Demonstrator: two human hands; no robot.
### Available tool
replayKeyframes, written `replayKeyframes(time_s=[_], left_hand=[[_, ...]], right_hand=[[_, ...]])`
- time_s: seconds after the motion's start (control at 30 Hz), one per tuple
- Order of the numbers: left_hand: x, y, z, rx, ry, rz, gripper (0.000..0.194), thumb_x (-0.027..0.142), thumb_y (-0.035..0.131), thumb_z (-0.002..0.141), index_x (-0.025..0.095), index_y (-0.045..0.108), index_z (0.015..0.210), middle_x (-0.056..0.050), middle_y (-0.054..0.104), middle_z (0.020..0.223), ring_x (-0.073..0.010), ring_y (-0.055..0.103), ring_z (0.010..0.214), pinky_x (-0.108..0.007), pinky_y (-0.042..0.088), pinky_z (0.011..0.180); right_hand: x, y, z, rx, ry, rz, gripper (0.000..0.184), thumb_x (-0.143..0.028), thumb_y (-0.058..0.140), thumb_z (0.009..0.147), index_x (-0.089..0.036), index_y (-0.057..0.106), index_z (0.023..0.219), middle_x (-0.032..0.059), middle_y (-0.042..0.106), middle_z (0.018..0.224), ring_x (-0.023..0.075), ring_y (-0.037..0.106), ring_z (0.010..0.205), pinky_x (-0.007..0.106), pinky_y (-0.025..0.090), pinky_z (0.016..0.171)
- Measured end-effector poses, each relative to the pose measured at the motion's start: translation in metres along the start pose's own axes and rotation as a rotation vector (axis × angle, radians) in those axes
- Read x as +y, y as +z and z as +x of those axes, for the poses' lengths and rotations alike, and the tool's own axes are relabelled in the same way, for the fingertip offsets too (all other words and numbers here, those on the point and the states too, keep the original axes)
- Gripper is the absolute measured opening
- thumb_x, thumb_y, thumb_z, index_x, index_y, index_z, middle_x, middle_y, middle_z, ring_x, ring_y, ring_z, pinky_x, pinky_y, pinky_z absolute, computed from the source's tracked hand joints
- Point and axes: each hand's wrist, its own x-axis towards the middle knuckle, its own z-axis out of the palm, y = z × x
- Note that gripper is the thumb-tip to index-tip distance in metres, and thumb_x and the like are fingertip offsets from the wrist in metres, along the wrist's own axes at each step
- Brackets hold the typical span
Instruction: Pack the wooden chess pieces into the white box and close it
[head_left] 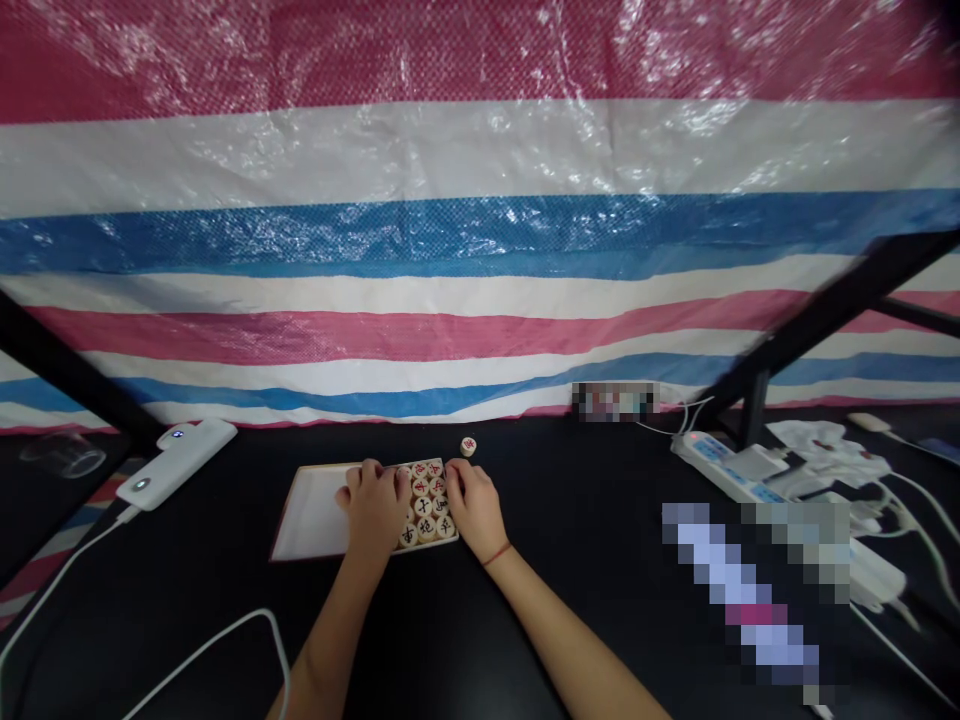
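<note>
A shallow box of round Chinese chess pieces lies on the black table, with red and black characters facing up. Its white-lined lid lies opened out to the left. My left hand is over the box's left part, fingers bent and somewhat apart; it covers some pieces and its fingertips are partly hidden. Against the right edge of the box rests my right hand, its fingers curled at the rim. One loose chess piece with a red character sits just beyond the box.
On the left are a white power bank with a cable and a clear cup. A power strip with plugs and tangled cables occupies the right side. A striped plastic sheet hangs behind the table, between black metal bars.
</note>
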Motion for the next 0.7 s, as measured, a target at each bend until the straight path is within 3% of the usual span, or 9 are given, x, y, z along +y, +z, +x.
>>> replayKeyframes(time_s=[0.3,0.53,0.7], left_hand=[[-0.0023,-0.0052,-0.0006,-0.073,0.014,-0.104,0.029,0.034,0.044,0.092,0.020,0.069,0.101,-0.010,0.070,0.103,-0.0295,0.050,0.105,-0.046,0.033,0.085],[-0.0048,-0.0050,0.0014,-0.109,-0.017,-0.147,0.028,0.034,0.047,0.091,0.022,0.068,0.106,-0.009,0.069,0.108,-0.0292,0.053,0.103,-0.046,0.034,0.087],[-0.0057,-0.0042,0.0034,-0.116,-0.029,-0.172,0.029,0.035,0.051,0.088,0.024,0.068,0.108,-0.009,0.069,0.108,-0.0289,0.054,0.104,-0.045,0.035,0.088]], right_hand=[[0.0018,0.0014,0.0012,-0.004,0.063,0.119,0.023,-0.031,0.043,0.091,-0.021,0.064,0.089,0.0046,0.068,0.080,0.0185,0.061,0.073,0.027,0.046,0.069],[0.0028,0.0050,0.0004,-0.005,0.041,0.112,0.022,-0.024,0.045,0.087,-0.020,0.066,0.088,0.0051,0.071,0.086,0.0199,0.065,0.078,0.029,0.048,0.075],[0.0031,0.0029,0.0033,-0.047,0.065,0.150,0.022,-0.026,0.046,0.087,-0.021,0.066,0.083,0.0032,0.069,0.077,0.0177,0.064,0.069,0.026,0.047,0.066]])
